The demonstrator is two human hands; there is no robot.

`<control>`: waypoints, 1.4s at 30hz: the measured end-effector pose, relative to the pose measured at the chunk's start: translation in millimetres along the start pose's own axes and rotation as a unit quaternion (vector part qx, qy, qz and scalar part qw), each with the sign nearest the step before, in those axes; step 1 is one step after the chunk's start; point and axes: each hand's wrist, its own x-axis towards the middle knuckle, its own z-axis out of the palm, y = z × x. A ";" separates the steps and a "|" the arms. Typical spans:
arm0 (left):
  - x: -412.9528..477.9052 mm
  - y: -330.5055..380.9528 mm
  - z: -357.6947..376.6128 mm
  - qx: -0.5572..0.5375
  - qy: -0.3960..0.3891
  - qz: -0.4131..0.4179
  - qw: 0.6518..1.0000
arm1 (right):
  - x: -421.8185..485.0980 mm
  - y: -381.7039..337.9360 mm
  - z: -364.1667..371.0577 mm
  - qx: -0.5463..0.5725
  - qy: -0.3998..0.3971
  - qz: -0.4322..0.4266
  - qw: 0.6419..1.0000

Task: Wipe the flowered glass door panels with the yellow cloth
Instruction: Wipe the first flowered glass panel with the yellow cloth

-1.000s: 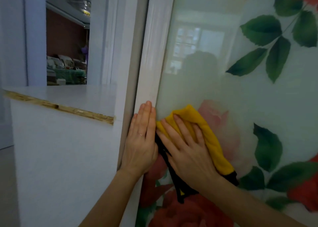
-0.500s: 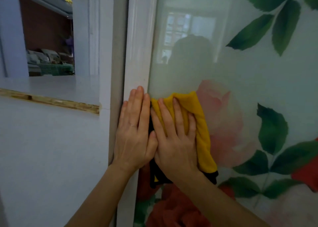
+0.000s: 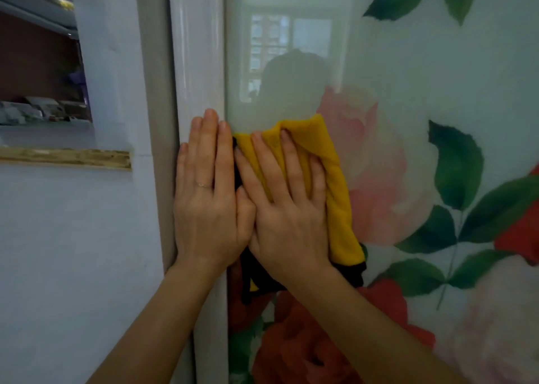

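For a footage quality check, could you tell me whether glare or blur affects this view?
Head view: the glass panel mirrors a bright window and a dark silhouette above the yellow cloth; head view: left hand and right hand are sharp; head view: the opening at upper left is dim and blurred.

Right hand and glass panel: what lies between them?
The cloth lies there, pressed onto the glass panel by the flat right hand; the head view shows it.
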 end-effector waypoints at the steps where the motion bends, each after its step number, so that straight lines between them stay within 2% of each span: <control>1: -0.7 -0.1 -0.3 -0.001 -0.001 -0.003 1.000 | -0.2 -0.3 -0.4 0.001 0.000 0.001 1.000; 8: -1.8 1.7 -1.1 0.004 -0.008 -0.002 1.000 | -2.1 4.2 -6.7 0.006 -0.013 0.003 1.000; 12: -2.6 0.5 -1.1 0.016 -0.007 0.003 1.000 | -24.6 37.8 -23.0 -0.046 -0.033 -0.024 0.998; 17: -4.0 -1.1 4.2 0.045 -0.003 -0.003 0.999 | -56.9 75.6 -37.9 -0.118 -0.003 0.075 0.990; 21: -4.5 -0.2 4.0 0.062 -0.006 0.013 0.998 | -40.3 31.3 -21.1 -0.105 0.013 0.167 0.980; 24: -4.0 -1.2 3.5 0.068 0.003 0.023 0.997 | -26.7 0.2 -9.3 -0.066 -0.027 0.092 0.993; 28: -4.6 -2.3 2.4 0.066 0.000 0.022 0.998 | -25.3 24.0 -19.9 -0.057 -0.042 0.000 0.997; 30: -4.6 -1.9 1.8 0.065 -0.004 0.020 0.998 | -29.6 52.9 -31.3 -0.076 -0.043 0.012 0.996; 33: -4.8 -1.4 2.1 0.068 -0.006 0.010 0.998 | -33.3 84.8 -42.6 -0.124 -0.007 0.109 0.986; 37: -5.7 -1.6 2.5 0.073 -0.019 0.012 0.997 | -22.8 64.6 -35.0 -0.147 0.024 0.195 0.969; 39: -5.7 -2.4 3.0 0.077 -0.021 0.016 0.997 | -9.0 41.8 -26.7 -0.127 0.016 0.180 0.975; 42: -5.3 -4.6 2.6 0.080 -0.014 0.023 0.996 | 14.7 20.5 -18.3 -0.084 -0.008 0.081 0.993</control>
